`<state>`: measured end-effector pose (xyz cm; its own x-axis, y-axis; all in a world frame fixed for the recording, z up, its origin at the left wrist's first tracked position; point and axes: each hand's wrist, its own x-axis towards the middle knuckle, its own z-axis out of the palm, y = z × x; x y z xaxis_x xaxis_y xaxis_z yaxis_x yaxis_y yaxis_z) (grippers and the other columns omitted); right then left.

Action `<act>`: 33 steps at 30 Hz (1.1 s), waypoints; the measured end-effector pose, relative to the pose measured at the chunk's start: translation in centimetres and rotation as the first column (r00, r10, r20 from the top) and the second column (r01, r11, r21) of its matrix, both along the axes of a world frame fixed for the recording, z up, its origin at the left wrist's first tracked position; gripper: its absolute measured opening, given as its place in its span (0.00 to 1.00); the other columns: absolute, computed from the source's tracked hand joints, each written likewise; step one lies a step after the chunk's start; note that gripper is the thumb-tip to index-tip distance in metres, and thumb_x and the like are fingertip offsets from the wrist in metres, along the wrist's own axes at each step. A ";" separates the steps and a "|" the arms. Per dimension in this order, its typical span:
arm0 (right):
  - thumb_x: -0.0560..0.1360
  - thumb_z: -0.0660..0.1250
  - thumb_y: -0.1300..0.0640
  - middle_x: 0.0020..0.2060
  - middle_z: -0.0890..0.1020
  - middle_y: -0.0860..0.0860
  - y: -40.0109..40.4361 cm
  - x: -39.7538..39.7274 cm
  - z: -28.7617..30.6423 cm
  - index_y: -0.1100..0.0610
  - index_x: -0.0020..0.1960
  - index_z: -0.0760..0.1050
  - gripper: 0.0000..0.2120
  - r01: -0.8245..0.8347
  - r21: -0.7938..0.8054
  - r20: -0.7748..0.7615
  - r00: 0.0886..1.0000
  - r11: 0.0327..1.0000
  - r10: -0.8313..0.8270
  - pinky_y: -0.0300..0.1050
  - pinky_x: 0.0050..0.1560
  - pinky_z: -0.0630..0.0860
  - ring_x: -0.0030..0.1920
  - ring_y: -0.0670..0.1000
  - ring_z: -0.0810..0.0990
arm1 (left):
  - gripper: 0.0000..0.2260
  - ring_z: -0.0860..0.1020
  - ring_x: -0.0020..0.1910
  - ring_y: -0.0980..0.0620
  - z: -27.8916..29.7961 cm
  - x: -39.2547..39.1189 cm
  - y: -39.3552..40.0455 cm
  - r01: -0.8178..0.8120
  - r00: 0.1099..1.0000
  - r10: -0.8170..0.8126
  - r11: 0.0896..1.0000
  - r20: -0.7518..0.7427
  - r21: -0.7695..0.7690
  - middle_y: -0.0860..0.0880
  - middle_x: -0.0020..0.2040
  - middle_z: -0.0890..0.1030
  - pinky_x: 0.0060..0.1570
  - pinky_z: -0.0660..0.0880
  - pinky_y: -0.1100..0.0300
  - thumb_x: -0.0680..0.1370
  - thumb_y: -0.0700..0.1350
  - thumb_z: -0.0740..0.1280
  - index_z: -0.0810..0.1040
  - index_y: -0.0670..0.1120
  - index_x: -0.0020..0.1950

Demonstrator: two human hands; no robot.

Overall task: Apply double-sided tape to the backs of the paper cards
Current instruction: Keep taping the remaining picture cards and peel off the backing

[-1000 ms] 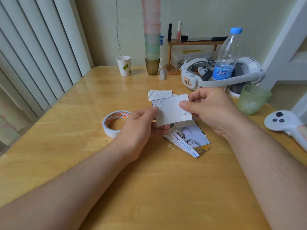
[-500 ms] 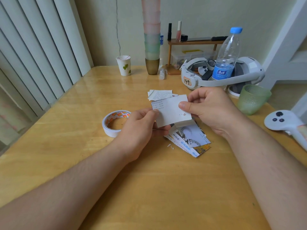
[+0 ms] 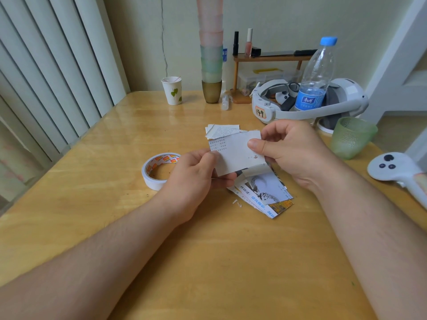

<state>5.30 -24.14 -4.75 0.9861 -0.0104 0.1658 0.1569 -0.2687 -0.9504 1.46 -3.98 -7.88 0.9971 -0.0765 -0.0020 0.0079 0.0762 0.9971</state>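
Behind the fingers, at the far side of the pale wooden table (image 3: 97, 204), a white headset with a grey strap (image 3: 309, 105) is seen, and a clear plastic water bottle with a blue cap (image 3: 316, 75) stands within its band. A tall stack of pastel plastic cups (image 3: 211, 49) and a white paper cup printed with green leaves (image 3: 172, 90) stand further back. A frosted green glass tumbler (image 3: 351, 137) is placed just right of the right hand (image 3: 293, 153), and a white handheld controller (image 3: 392, 169) lies beyond it. What the cups hold cannot be told.

A white roll of double-sided tape with an orange-printed core (image 3: 157, 170) lies flat just left of the left hand (image 3: 196, 174). A small heap of white paper scraps (image 3: 221, 131) rests just beyond the fingertips, and a fanned pile of printed paper cards (image 3: 265, 192) lies on the table beneath both hands.

A white paper card with faint rows of print (image 3: 235, 153) is held above that pile, between the two hands. Its left edge is pinched by the left thumb and curled fingers; its right edge is pinched under the right thumb, with the remaining right fingers curled behind the card. A small white flap hangs from the card's lower right corner.
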 end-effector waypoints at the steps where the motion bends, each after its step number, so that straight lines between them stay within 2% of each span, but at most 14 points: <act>1: 0.70 0.82 0.57 0.35 0.81 0.51 0.0 -0.1 0.1 0.54 0.42 0.82 0.08 -0.006 0.004 -0.012 1.000 1.000 0.007 0.50 0.42 0.80 0.35 0.51 0.78 | 0.16 0.85 0.45 0.46 0.0 0.0 0.0 0.000 1.000 0.000 1.000 0.001 -0.003 0.35 0.52 0.86 0.53 0.84 0.47 0.88 0.41 0.56 0.82 0.37 0.59; 6: 0.73 0.79 0.60 0.41 0.86 0.54 0.5 -0.7 0.7 0.54 0.46 0.80 0.09 -0.045 0.029 -0.057 0.997 0.999 0.047 0.44 0.36 0.76 0.35 0.48 0.81 | 0.16 0.85 0.44 0.47 0.1 -0.1 0.0 0.001 1.000 -0.001 1.000 0.007 -0.011 0.38 0.49 0.86 0.51 0.83 0.49 0.87 0.40 0.55 0.82 0.37 0.58; 10: 0.73 0.79 0.61 0.48 0.88 0.53 0.9 -1.1 0.9 0.52 0.57 0.75 0.18 -0.059 0.146 -0.150 0.985 0.988 0.081 0.48 0.41 0.79 0.42 0.50 0.85 | 0.16 0.85 0.44 0.47 0.1 -0.1 0.0 0.011 1.000 -0.011 1.000 0.017 -0.011 0.36 0.52 0.86 0.51 0.83 0.49 0.88 0.40 0.55 0.82 0.38 0.59; 13: 0.75 0.77 0.58 0.47 0.89 0.51 1.5 -1.4 0.9 0.52 0.62 0.78 0.17 -0.110 0.165 -0.235 0.961 0.980 0.147 0.46 0.41 0.79 0.42 0.49 0.86 | 0.16 0.85 0.45 0.47 0.3 -0.3 0.0 0.024 0.999 -0.024 0.999 0.021 -0.028 0.38 0.52 0.87 0.52 0.84 0.48 0.88 0.40 0.55 0.83 0.40 0.58; 17: 0.77 0.75 0.55 0.43 0.88 0.51 1.9 -1.7 0.7 0.53 0.57 0.83 0.10 -0.163 0.153 -0.318 0.926 0.975 0.205 0.46 0.45 0.79 0.42 0.51 0.85 | 0.16 0.84 0.44 0.47 0.4 -0.4 0.0 0.030 0.999 -0.029 0.999 0.023 -0.036 0.39 0.49 0.87 0.52 0.84 0.49 0.88 0.40 0.55 0.83 0.39 0.57; 20: 0.77 0.74 0.57 0.44 0.88 0.51 2.1 -1.7 0.5 0.52 0.57 0.83 0.09 -0.151 0.192 -0.321 0.924 0.970 0.208 0.47 0.48 0.80 0.43 0.52 0.85 | 0.17 0.84 0.44 0.47 0.3 -0.3 0.1 0.026 0.999 -0.025 0.999 0.024 -0.027 0.38 0.48 0.86 0.51 0.84 0.49 0.88 0.40 0.55 0.82 0.36 0.56; 26: 0.77 0.74 0.59 0.42 0.88 0.49 2.3 -1.8 0.6 0.52 0.56 0.83 0.09 -0.118 0.231 -0.306 0.933 0.966 0.187 0.42 0.42 0.79 0.38 0.45 0.85 | 0.16 0.84 0.42 0.46 0.3 -0.2 0.1 0.020 1.000 -0.020 0.999 0.014 -0.035 0.38 0.45 0.85 0.49 0.84 0.49 0.87 0.40 0.55 0.82 0.35 0.55; 29: 0.78 0.73 0.60 0.40 0.88 0.48 2.6 -1.7 0.4 0.53 0.54 0.83 0.06 -0.104 0.216 -0.303 0.938 0.971 0.168 0.41 0.40 0.78 0.37 0.44 0.85 | 0.16 0.82 0.41 0.43 0.4 -0.2 0.2 0.018 1.000 -0.019 0.995 -0.012 -0.095 0.37 0.46 0.85 0.49 0.84 0.46 0.86 0.39 0.56 0.82 0.35 0.55; 31: 0.78 0.72 0.59 0.40 0.88 0.48 2.7 -1.7 0.3 0.53 0.53 0.83 0.05 -0.111 0.212 -0.303 0.937 0.971 0.173 0.42 0.42 0.79 0.38 0.45 0.85 | 0.14 0.81 0.41 0.41 0.4 -0.1 0.3 0.022 0.999 -0.028 0.986 -0.031 -0.165 0.37 0.47 0.84 0.49 0.83 0.45 0.84 0.41 0.59 0.83 0.36 0.55; 33: 0.78 0.72 0.59 0.41 0.88 0.48 2.8 -1.8 0.3 0.53 0.54 0.83 0.06 -0.134 0.230 -0.302 0.932 0.964 0.202 0.41 0.42 0.78 0.39 0.45 0.85 | 0.15 0.82 0.41 0.42 0.3 0.1 0.5 0.040 0.998 -0.049 0.980 -0.042 -0.193 0.37 0.49 0.84 0.54 0.83 0.44 0.79 0.46 0.65 0.83 0.36 0.57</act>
<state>3.46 -21.31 -4.45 0.9760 0.1604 -0.1471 -0.1387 -0.0626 -0.9884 1.56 -3.44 -7.61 0.9918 -0.1244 -0.0286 0.0609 0.2646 0.9624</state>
